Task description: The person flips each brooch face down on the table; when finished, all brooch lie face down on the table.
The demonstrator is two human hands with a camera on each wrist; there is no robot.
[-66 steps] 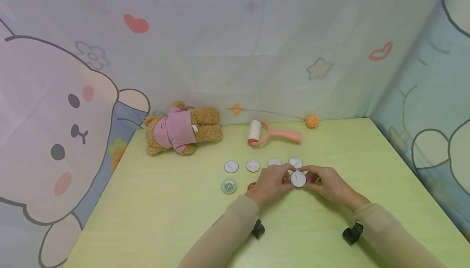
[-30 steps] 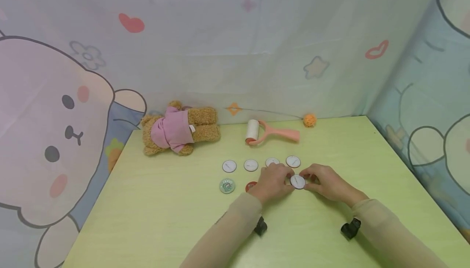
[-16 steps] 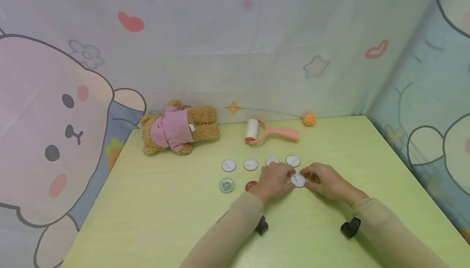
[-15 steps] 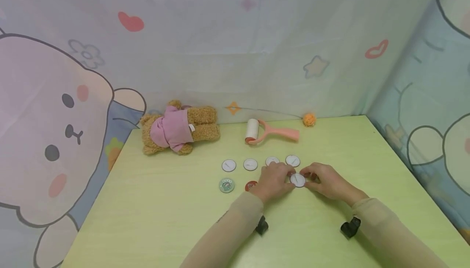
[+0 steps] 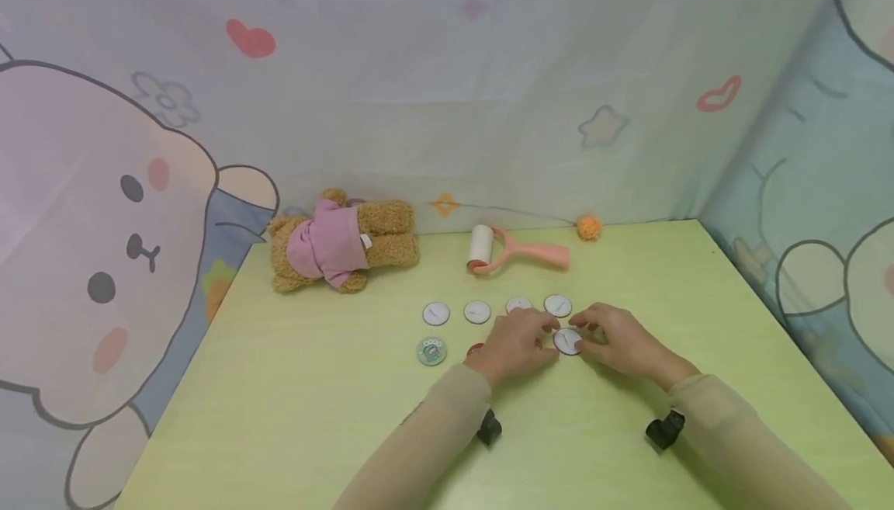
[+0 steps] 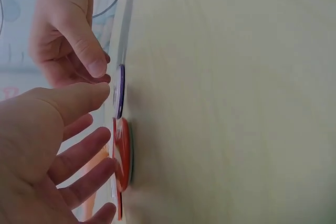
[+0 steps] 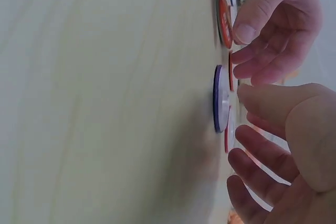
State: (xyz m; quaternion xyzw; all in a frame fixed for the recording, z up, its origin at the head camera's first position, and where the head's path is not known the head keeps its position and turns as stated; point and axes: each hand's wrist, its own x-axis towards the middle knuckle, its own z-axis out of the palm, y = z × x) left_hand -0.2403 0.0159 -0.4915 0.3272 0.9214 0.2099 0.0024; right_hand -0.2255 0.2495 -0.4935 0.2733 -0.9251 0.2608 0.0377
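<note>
A round pin-back button badge (image 5: 566, 341) lies back-up on the table, its white back and pin showing; its purple rim (image 7: 217, 100) shows in the right wrist view. My left hand (image 5: 518, 343) is just left of it, fingers spread and apart from the rim. On the other side, my right hand (image 5: 624, 339) has loosely bent fingers, thumb right by the badge's edge. Neither hand grips anything. Under the left hand, a red badge (image 6: 124, 153) is mostly hidden in the head view. A green badge (image 5: 432, 351) lies face-up further left.
Behind the hands runs a row of white-backed badges, such as the left one (image 5: 436, 313) and the right one (image 5: 557, 306). Further back lie a teddy bear (image 5: 338, 246) in a pink top, a lint roller (image 5: 517, 250) with a pink handle, and an orange ball (image 5: 589, 227).
Earlier both hands pinched the badge between them and it was tipped towards me. It was lowered flat onto the table, and now the fingers have loosened and parted from it.
</note>
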